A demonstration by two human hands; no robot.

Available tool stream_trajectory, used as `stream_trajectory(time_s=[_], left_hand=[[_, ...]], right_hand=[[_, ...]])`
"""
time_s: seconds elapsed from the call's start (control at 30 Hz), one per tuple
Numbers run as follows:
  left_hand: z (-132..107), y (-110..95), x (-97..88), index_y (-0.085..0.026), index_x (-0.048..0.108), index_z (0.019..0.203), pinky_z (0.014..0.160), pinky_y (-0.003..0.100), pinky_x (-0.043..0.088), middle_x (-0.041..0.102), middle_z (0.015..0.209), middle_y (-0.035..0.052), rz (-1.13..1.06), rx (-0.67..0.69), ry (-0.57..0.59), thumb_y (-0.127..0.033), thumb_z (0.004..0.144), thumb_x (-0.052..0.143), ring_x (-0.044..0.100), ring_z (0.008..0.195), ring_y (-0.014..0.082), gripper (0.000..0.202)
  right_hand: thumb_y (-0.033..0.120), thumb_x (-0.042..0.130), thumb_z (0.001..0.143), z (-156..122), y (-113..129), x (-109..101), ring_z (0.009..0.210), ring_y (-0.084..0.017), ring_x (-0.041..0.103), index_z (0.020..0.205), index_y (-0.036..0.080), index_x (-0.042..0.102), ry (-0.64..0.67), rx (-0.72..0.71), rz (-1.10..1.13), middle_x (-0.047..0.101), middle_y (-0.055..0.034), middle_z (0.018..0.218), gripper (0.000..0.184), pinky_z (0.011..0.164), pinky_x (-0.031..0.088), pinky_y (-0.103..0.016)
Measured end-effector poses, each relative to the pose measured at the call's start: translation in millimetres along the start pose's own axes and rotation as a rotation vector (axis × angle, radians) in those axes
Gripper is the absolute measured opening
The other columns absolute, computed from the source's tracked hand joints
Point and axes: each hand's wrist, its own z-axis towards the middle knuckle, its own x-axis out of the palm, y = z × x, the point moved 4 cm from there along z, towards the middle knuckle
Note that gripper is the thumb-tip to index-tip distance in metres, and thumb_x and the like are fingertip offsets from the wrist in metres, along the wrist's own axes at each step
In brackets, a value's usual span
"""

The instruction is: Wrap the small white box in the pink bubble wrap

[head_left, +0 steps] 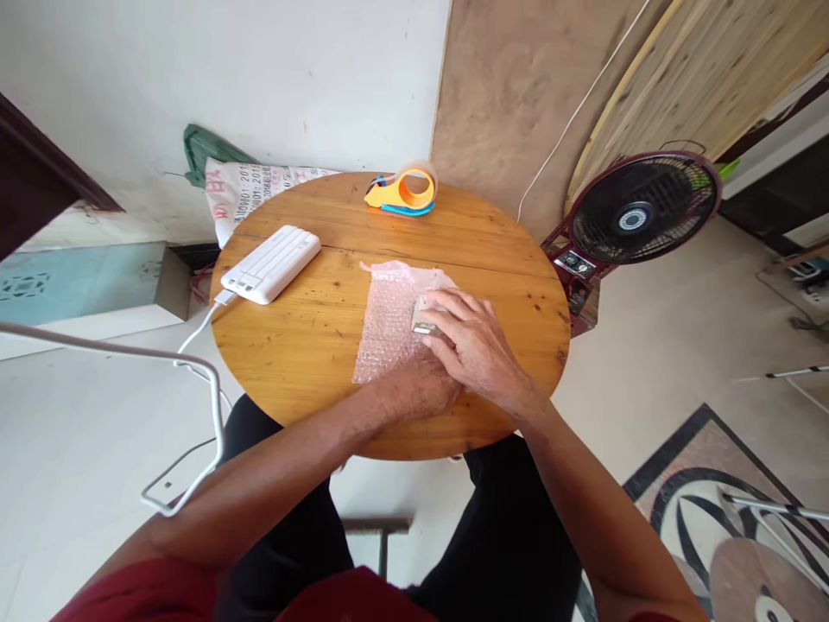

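Observation:
On the round wooden table lies a sheet of pinkish bubble wrap (387, 321). A small greyish box (420, 316) rests on its right half, partly covered by my right hand (476, 345). The fingers of that hand reach over the box from the right, bent around its top and side. My left hand (431, 380) lies low at the wrap's front right corner, crossed in front of the box. Its fingers are hidden beneath my right hand, so what they touch does not show.
A yellow and blue tape dispenser (405, 192) sits at the table's (505, 250) back edge. At the left is a white power bank (272, 263) with a white cable (217, 406) hanging off the side past my left arm. A standing fan (638, 212) is at the right.

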Motion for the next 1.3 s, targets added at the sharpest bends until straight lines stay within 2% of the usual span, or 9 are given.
stream_trajectory(time_s=[0.1, 0.33, 0.57, 0.73, 0.87, 1.0, 1.17, 1.23, 1.3], left_hand=[[5, -3, -4.4, -0.008, 0.067, 0.113, 0.106, 0.045, 0.045, 0.069, 0.118, 0.0159, 0.008, 0.044, 0.05, -0.014, 0.094, 0.04, 0.06, 0.118, 0.029, 0.033], [10, -5, -11.9, -0.008, 0.068, 0.111, 0.099, 0.049, 0.048, 0.071, 0.11, 0.0176, 0.005, 0.05, -0.038, -0.015, 0.092, 0.045, 0.062, 0.111, 0.0315, 0.032], [8, -4, -10.3, -0.008, 0.053, 0.138, 0.117, 0.055, 0.03, 0.052, 0.145, 0.0189, -0.004, 0.039, -0.052, -0.018, 0.093, 0.045, 0.038, 0.141, 0.0334, 0.047], [6, -5, -13.0, -0.01, 0.051, 0.141, 0.12, 0.059, 0.019, 0.047, 0.15, 0.0158, 0.007, 0.025, -0.005, -0.022, 0.092, 0.045, 0.029, 0.146, 0.0358, 0.05], [4, -4, -13.6, -0.013, 0.05, 0.142, 0.117, 0.068, 0.017, 0.044, 0.153, 0.0147, -0.004, -0.014, 0.046, -0.02, 0.093, 0.042, 0.032, 0.144, 0.0368, 0.05], [4, -3, -14.1, -0.015, 0.048, 0.144, 0.115, 0.069, 0.017, 0.04, 0.156, 0.0146, -0.017, -0.034, 0.094, -0.019, 0.093, 0.042, 0.031, 0.145, 0.0366, 0.052], [4, -3, -13.5, -0.015, 0.046, 0.144, 0.115, 0.07, 0.017, 0.038, 0.156, 0.0163, -0.004, -0.029, 0.117, -0.019, 0.092, 0.042, 0.031, 0.146, 0.0381, 0.053], [4, -3, -13.2, -0.015, 0.047, 0.144, 0.115, 0.069, 0.02, 0.04, 0.155, 0.0166, 0.007, -0.033, 0.095, -0.02, 0.093, 0.042, 0.032, 0.145, 0.0381, 0.051], [4, -2, -12.2, -0.013, 0.046, 0.143, 0.117, 0.061, 0.026, 0.04, 0.155, 0.0171, 0.003, -0.018, 0.069, -0.019, 0.094, 0.04, 0.031, 0.147, 0.0349, 0.05]], right_hand=[[0.025, 0.053, 0.093, 0, -8, 4, 0.136, -0.03, 0.043, 0.119, 0.021, 0.066, -0.018, 0.035, -0.033, 0.051, -0.0103, 0.148, 0.03, 0.107, 0.036, -0.048], [0.031, 0.066, 0.081, 7, -37, 19, 0.138, -0.034, 0.041, 0.133, 0.018, 0.056, 0.028, 0.174, 0.033, 0.05, -0.0143, 0.147, 0.055, 0.109, 0.034, -0.051], [0.033, 0.066, 0.08, 14, -55, 23, 0.129, -0.03, 0.048, 0.118, 0.022, 0.061, 0.021, 0.175, 0.168, 0.061, -0.0099, 0.133, 0.039, 0.108, 0.035, -0.047], [0.035, 0.069, 0.077, 11, -71, 9, 0.121, -0.027, 0.055, 0.11, 0.024, 0.062, -0.082, 0.256, 0.198, 0.066, -0.0057, 0.124, 0.036, 0.105, 0.038, -0.043], [0.037, 0.067, 0.078, -4, -88, -10, 0.129, -0.028, 0.051, 0.111, 0.025, 0.062, -0.166, 0.348, 0.183, 0.063, -0.0059, 0.132, 0.036, 0.109, 0.036, -0.046], [0.038, 0.066, 0.077, -31, -111, -20, 0.138, -0.033, 0.043, 0.115, 0.024, 0.062, -0.138, 0.434, 0.051, 0.061, -0.0079, 0.136, 0.041, 0.111, 0.031, -0.052], [0.039, 0.065, 0.077, -57, -139, -17, 0.134, -0.038, 0.045, 0.117, 0.024, 0.063, -0.068, 0.522, -0.12, 0.061, -0.011, 0.136, 0.043, 0.106, 0.034, -0.058], [0.04, 0.063, 0.079, -63, -139, -17, 0.13, -0.038, 0.049, 0.123, 0.023, 0.06, -0.07, 0.545, -0.141, 0.06, -0.0121, 0.137, 0.048, 0.103, 0.037, -0.058], [0.04, 0.062, 0.081, -67, -129, -22, 0.128, -0.037, 0.051, 0.132, 0.022, 0.056, -0.136, 0.546, -0.172, 0.058, -0.0134, 0.139, 0.054, 0.101, 0.04, -0.057]])
